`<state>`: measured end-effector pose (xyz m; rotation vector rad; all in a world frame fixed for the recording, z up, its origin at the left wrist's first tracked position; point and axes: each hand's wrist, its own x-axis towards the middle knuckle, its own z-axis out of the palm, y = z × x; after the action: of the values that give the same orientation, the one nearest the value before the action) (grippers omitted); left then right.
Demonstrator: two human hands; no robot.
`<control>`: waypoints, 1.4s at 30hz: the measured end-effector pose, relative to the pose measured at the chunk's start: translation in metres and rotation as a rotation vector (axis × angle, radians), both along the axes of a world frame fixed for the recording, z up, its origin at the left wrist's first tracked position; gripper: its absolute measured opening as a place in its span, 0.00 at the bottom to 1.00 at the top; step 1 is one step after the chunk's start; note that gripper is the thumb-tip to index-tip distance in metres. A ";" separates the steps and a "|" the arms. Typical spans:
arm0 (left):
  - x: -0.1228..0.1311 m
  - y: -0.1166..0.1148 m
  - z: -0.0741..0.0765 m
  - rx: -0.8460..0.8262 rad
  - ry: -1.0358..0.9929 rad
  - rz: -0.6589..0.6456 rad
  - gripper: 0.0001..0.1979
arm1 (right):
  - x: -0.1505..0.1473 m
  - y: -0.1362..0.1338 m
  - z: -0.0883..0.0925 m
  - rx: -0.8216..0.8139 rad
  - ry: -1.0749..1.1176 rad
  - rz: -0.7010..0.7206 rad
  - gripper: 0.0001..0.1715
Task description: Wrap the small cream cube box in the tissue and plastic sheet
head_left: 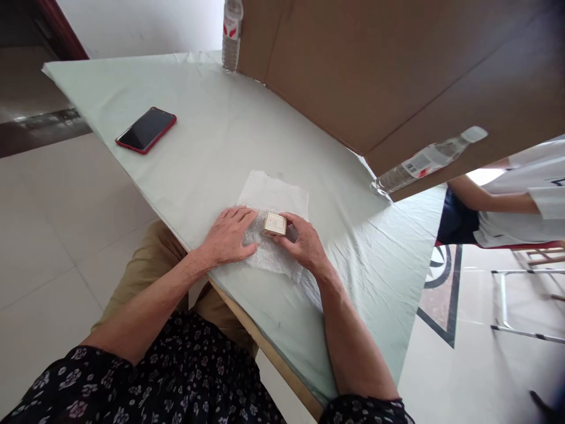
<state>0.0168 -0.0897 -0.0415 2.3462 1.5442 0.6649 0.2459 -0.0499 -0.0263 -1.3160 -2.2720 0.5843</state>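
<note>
A small box (275, 224) with printed sides sits over a sheet of bubble wrap (276, 191) on the cloth-covered table. Fingers and thumb of my right hand (305, 242) grip the box from its right side. My left hand (230, 237) lies to the left of the box, palm down on the wrap's left edge, its thumb apart from the fingers and nothing held. A narrow gap separates the left fingertips from the box.
A phone in a red case (147, 130) lies at the table's left. Brown cardboard panels (326, 70) stand across the far side, with a plastic bottle (231, 35) upright by one end and another bottle (426, 162) near the right end. Beyond the panel, a person (507, 200) sits at the right.
</note>
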 end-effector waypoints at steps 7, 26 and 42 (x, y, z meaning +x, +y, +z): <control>0.000 0.000 0.000 -0.005 0.013 -0.007 0.33 | -0.001 0.000 -0.004 0.016 0.004 -0.025 0.25; -0.004 -0.043 0.020 0.067 0.102 -0.169 0.22 | -0.001 0.000 -0.006 -0.007 0.015 -0.020 0.27; 0.018 0.005 0.028 -0.044 -0.347 0.166 0.04 | 0.022 -0.010 0.048 -0.053 0.074 0.052 0.27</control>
<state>0.0352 -0.0843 -0.0132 1.9548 1.5812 1.0043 0.2674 -0.0603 0.0220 -1.2421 -2.2504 0.7037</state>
